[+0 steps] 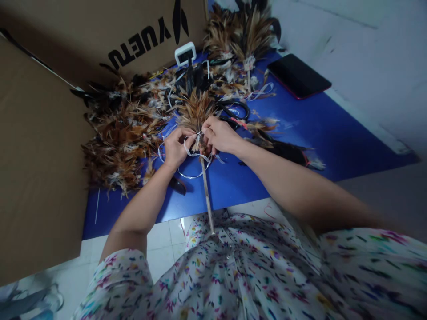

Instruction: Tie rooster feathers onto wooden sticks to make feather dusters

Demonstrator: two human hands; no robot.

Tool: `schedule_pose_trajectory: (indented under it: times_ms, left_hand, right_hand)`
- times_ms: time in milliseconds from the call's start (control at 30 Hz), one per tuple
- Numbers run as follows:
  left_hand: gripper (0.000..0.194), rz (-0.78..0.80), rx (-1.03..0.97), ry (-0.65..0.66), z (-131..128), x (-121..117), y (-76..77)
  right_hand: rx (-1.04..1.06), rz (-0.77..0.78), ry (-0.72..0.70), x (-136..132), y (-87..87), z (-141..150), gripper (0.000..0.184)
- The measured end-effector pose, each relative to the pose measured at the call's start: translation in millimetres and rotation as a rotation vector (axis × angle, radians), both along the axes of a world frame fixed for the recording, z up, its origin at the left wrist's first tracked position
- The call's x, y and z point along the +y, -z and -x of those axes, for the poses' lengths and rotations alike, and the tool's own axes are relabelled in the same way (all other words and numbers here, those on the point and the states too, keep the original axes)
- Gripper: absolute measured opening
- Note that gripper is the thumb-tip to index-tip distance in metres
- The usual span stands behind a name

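A bunch of brown feathers with dark tips [195, 106] is gathered at the top of a thin stick [207, 195], whose lower end rests against my shirt. My left hand [178, 144] is closed at the left of the feather base, pinching a white string [190, 153]. At the right of the base, my right hand [218, 135] is closed on the same string. The string crosses the bunch between my fingers, and a loose loop of it hangs around the stick. Black-handled scissors [238, 109] lie just beyond my right hand, partly covered.
Loose brown feathers [116, 142] are heaped at the left on the blue table [240, 184]. Large cardboard boxes [40, 155] stand left and behind. A small white display device [186, 54], more feather bunches [247, 35], a dark tablet [299, 75] and a dark feather bundle [287, 151] surround the work.
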State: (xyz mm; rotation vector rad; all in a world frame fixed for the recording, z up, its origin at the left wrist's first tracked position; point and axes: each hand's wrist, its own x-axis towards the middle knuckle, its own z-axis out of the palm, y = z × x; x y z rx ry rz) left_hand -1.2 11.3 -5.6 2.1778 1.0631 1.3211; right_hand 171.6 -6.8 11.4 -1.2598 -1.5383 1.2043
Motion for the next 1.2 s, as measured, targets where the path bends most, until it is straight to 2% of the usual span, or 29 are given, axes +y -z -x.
schedule_pose_trajectory:
  times_ms: [300,500,700,1100,1200]
  left_hand:
    - [0.028,0.155,-0.195,0.01,8,-1,3.8]
    - [0.031,0.242,-0.231,-0.033,9,-3,2.4]
    - [0.032,0.287,-0.262,-0.067,11,-4,3.2]
    - [0.034,0.314,-0.339,-0.113,10,-9,1.6]
    - [0.034,0.33,-0.393,-0.117,10,-10,1.8]
  right_hand:
    - [-0.029,-0.005,0.046,-4,-1.5,-4,0.019]
    - [-0.021,0.023,0.048,-5,-0.3,-5,0.017]
    - [0.011,-0.024,0.048,-8,-0.8,-7,0.014]
    - [-0.174,-0.094,0.171,-13,-4.6,-10,0.009]
    - [-0.164,-0.093,0.177,-14,-4.4,-9,0.008]
